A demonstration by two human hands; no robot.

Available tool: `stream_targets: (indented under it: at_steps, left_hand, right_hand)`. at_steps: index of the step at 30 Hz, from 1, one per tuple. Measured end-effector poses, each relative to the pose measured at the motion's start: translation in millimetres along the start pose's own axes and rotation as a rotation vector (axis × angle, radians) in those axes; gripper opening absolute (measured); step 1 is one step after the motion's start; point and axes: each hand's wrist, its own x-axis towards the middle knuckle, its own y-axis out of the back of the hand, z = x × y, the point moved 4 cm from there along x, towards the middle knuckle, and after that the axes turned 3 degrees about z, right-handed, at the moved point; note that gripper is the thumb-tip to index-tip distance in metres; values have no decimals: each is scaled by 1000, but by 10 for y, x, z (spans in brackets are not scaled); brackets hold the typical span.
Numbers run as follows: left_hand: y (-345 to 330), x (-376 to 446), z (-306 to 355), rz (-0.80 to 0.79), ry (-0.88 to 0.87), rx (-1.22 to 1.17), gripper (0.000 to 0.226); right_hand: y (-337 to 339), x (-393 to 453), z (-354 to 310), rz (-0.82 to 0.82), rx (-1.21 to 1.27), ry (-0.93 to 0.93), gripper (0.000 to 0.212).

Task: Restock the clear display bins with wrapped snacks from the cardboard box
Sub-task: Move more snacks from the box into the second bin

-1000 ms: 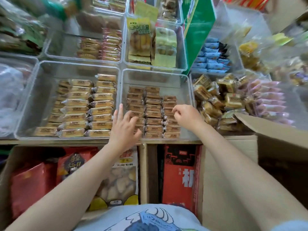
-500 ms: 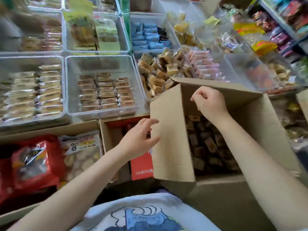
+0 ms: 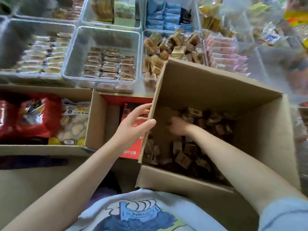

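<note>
An open cardboard box (image 3: 208, 84) stands at the right, its bottom covered with small brown wrapped snacks (image 3: 183, 157). My left hand (image 3: 133, 124) holds the box's upright left flap, thumb on the inner face and fingers behind it. My right hand (image 3: 178, 126) is deep inside the box among the snacks; it is blurred, so its grip is unclear. Beyond the box, a clear display bin (image 3: 73, 47) holds neat rows of brown wrapped snacks (image 3: 108, 64). To its right, another clear bin is piled with loose tan wrapped snacks (image 3: 163, 52).
More clear bins hold pale packs (image 3: 45, 57), blue packs (image 3: 163, 15) and pink packs (image 3: 225, 55). Below the shelf, open cartons hold red snack bags (image 3: 33, 114) and a red box (image 3: 131, 147). The raised box flap stands between my hands.
The view has swung from the bins to the cardboard box. My right hand went from the flap's top edge down into the box. My left hand came up and took hold of the left flap.
</note>
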Motion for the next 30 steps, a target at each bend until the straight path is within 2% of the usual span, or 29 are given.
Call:
stream_targets:
  at_steps: [2,4,6,8,10,12,14,16,19,23,27,30]
  left_hand:
    - [7,-8,-4,11,3,-49,54]
    - [8,-15,2,21,3,-94,52]
    - [3,-19,-1,37,10,-127,49]
    - [-8,-21,-8,49,10,-130,50]
    - [-23,-18,-24,53,9,-129,49]
    - [-38,-16,-36,53,10,-132,48]
    - [-53,-18,-31,57,5,-128,51]
    - [-60,-22,-38,64,0,-118,54]
    - [-46,-33,-50,64,1,-111,56]
    - [-31,-53,-33,53,1,-99,57]
    - [-37,-71,-26,31,2,-98,55]
    - [-7,-55,-2,-8,18,-115,56]
  right_hand:
    - [-147,59,-16,-27,5,16,34]
    - [-294,98,-57,-128,74,49,34]
    - [-460,102,-160,-245,251,79,36]
    - [-618,188,-229,-264,485,136,41]
    - [-723,267,-180,-249,631,45,48]
    - [-867,263,-85,-384,697,-120,55]
    - [-956,229,-24,-537,714,-158,60]
    - [-1009,201,17,-600,773,-151,62]
    - [-1016,189,28,-607,867,-119,56]
    - [-890,150,-4,-438,896,-36,37]
    - [-420,-22,41,-376,865,-7,33]
    - [82,-277,54,-359,986,41,36]
